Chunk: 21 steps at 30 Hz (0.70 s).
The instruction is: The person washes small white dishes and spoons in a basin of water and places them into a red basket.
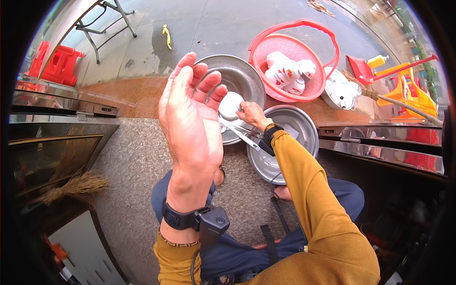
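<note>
My left hand (194, 117) is raised close to the camera, palm showing, with its fingers slightly curled and nothing in it. Beyond it, a perforated metal colander (254, 76) rests on the floor, partly covered by that hand. A white bowl (229, 105) lies in the colander, and the fingers of my right hand (253, 115) pinch its right edge. Long-handled metal utensils (244, 137) stretch from the colander over its near rim. Under my right wrist stands a metal basin (310, 142) containing a pale flat piece.
A pink plastic basket (317, 91) of floral white bowls (285, 73) stands behind the basin. Right of it are a metal pot (331, 98) with white dishes, a broom (402, 101) and a red dustpan (359, 69). Metal-framed door panels (64, 107) flank the doorway.
</note>
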{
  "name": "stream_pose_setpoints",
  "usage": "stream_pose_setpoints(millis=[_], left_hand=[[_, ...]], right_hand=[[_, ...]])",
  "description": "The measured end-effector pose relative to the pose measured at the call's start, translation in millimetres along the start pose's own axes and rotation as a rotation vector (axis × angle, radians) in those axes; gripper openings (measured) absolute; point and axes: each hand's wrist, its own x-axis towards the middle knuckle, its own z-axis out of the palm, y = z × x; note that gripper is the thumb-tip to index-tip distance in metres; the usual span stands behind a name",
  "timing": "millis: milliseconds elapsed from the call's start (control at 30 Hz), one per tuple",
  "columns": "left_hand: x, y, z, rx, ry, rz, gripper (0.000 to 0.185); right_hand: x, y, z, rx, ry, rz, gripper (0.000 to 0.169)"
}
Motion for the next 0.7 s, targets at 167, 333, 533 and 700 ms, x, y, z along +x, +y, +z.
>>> stream_pose_setpoints(millis=[167,333,533,700], left_hand=[[1.1,-5.8,1.0,-0.012,-0.006,-0.045,0.031],[-4.1,-9.4,7.5,-0.002,-0.031,-0.054,0.029],[-11.0,-22.8,15.3,0.0,-0.115,-0.088,0.027],[-12.5,-27.2,16.2,0.029,-0.123,-0.099,0.027]], right_hand=[[-22.5,-3.0,-50.6,0.961,0.157,0.454,0.026],[-103.3,29.0,-80.7,1.364,0.431,0.717,0.024],[-218.4,92.5,-6.2,1.524,0.663,1.144,0.023],[-254.2,106.6,54.8,1.526,0.64,1.319,0.024]])
